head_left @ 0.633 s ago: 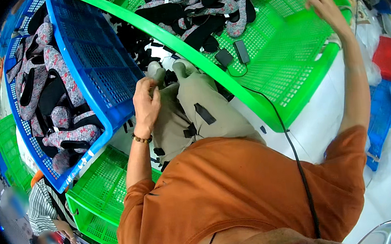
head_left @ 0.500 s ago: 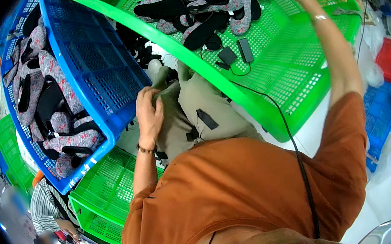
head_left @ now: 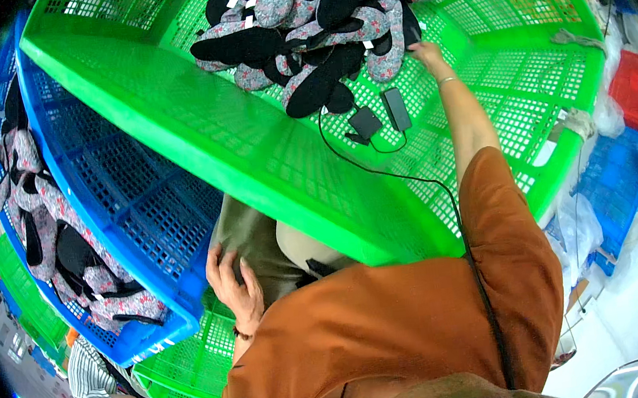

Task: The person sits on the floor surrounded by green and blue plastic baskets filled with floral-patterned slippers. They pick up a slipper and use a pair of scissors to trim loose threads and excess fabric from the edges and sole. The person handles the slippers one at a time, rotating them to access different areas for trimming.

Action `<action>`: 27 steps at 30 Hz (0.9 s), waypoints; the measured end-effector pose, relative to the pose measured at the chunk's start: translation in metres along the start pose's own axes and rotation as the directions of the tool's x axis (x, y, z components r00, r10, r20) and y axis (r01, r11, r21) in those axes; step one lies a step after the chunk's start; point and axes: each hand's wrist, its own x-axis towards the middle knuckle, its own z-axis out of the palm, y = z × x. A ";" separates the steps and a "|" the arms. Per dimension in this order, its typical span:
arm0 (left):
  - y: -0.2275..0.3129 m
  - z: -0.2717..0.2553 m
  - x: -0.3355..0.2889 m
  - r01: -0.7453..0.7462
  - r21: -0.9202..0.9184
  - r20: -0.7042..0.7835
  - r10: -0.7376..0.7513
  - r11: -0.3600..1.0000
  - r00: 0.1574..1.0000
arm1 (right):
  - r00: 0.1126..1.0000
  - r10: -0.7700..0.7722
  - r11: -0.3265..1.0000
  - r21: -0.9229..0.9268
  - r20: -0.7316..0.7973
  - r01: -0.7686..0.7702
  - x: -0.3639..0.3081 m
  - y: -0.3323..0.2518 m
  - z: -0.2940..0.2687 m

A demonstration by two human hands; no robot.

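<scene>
Several grey floral slippers (head_left: 301,69) with black soles lie in a loose pile inside a large green plastic basket (head_left: 196,142). My right hand (head_left: 427,55) reaches into this basket, its fingers stretched toward the black heel part of a slipper (head_left: 388,45) at the right of the pile. Its fingertips are at that slipper's edge; no firm hold shows. On my thigh, left of the basket, rests my left hand (head_left: 236,285), fingers apart and holding nothing.
A small black box (head_left: 397,109) and a black square piece (head_left: 365,123) on a cable lie in the green basket; the cable (head_left: 442,186) runs up to me. Left stands a blue basket (head_left: 124,161) of slippers, above another green basket (head_left: 189,368). A person (head_left: 93,382) is at lower left.
My right hand has come down and left, from the pile's far right to its near right edge. The green basket appears nearer my body. My left hand has shifted lower and left.
</scene>
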 end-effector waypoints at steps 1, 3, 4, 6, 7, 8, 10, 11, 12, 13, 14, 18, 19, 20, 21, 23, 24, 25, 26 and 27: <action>0.000 0.005 -0.005 0.039 -0.001 -0.011 -0.039 0.999 0.999 | 0.996 0.060 0.994 0.098 -0.062 -0.054 -0.007 -0.010 0.005; 0.006 0.008 -0.002 0.079 -0.002 -0.030 -0.079 0.997 0.996 | 0.973 0.208 0.951 0.254 -0.097 -0.178 -0.008 -0.025 0.009; 0.008 0.009 0.009 0.047 -0.001 -0.043 -0.047 0.999 0.998 | 0.952 0.294 0.915 0.313 -0.079 -0.256 -0.008 -0.027 0.008; 0.007 0.011 0.015 -0.020 0.052 -0.022 0.021 0.998 1.000 | 0.936 0.347 0.887 0.344 -0.060 -0.307 0.003 -0.018 0.020; 0.008 0.012 0.020 -0.051 0.049 -0.032 0.052 0.998 0.998 | 0.941 0.331 0.898 0.328 -0.066 -0.293 0.006 -0.011 0.032; 0.005 0.016 0.024 -0.090 0.079 -0.045 0.094 0.993 0.995 | 0.946 0.315 0.909 0.311 -0.072 -0.278 0.011 -0.005 0.042; 0.003 0.015 0.030 -0.117 0.116 -0.031 0.122 0.986 0.992 | 0.933 0.352 0.818 0.460 0.076 -0.346 0.010 0.001 0.069; 0.003 0.016 0.031 -0.115 0.127 -0.027 0.119 0.985 0.992 | 0.941 0.337 0.798 0.524 0.022 -0.298 0.006 -0.007 0.081; 0.003 0.017 0.032 -0.115 0.137 -0.022 0.119 0.984 0.993 | 0.945 0.326 0.774 0.584 -0.034 -0.246 0.002 -0.015 0.092; 0.002 0.016 0.032 -0.121 0.141 -0.013 0.124 0.983 0.992 | 0.954 0.298 0.771 0.601 -0.046 -0.212 -0.001 -0.019 0.098; 0.002 0.015 0.033 -0.129 0.137 -0.010 0.132 0.982 0.991 | 0.961 0.271 0.767 0.617 -0.061 -0.177 -0.005 -0.023 0.102; -0.001 0.016 0.032 -0.133 0.141 -0.016 0.137 0.981 0.990 | 0.909 0.411 0.742 0.601 -0.060 -0.296 -0.041 -0.053 0.090; -0.004 0.016 0.033 -0.147 0.133 -0.016 0.150 0.980 0.989 | 0.906 0.403 0.706 0.673 -0.126 -0.221 -0.054 -0.038 0.087; -0.004 0.018 0.028 -0.134 0.132 -0.025 0.139 0.982 0.990 | 0.865 0.457 0.670 0.720 -0.208 -0.180 -0.073 -0.043 0.090; -0.004 0.018 0.030 -0.141 0.131 -0.022 0.145 0.981 0.989 | 0.834 0.502 0.573 0.810 -0.230 -0.122 -0.090 -0.034 0.095; -0.002 0.016 0.033 -0.145 0.140 -0.016 0.149 0.979 0.989 | 0.829 0.543 0.370 0.924 -0.135 -0.093 -0.105 -0.026 0.100; -0.002 0.017 0.033 -0.143 0.130 -0.020 0.147 0.981 0.989 | 0.849 0.527 0.270 0.953 -0.027 -0.137 -0.108 -0.028 0.100; -0.002 0.017 0.033 -0.142 0.126 -0.024 0.146 0.982 0.989 | 0.863 0.498 0.163 0.968 0.085 -0.189 -0.111 -0.033 0.106; -0.003 0.017 0.031 -0.131 0.128 -0.029 0.136 0.983 0.990 | 0.912 0.354 0.080 0.965 0.206 -0.249 -0.113 -0.067 0.110; -0.003 0.016 0.030 -0.131 0.135 -0.029 0.136 0.982 0.990 | 0.906 0.375 0.083 0.966 0.195 -0.243 -0.112 -0.103 0.123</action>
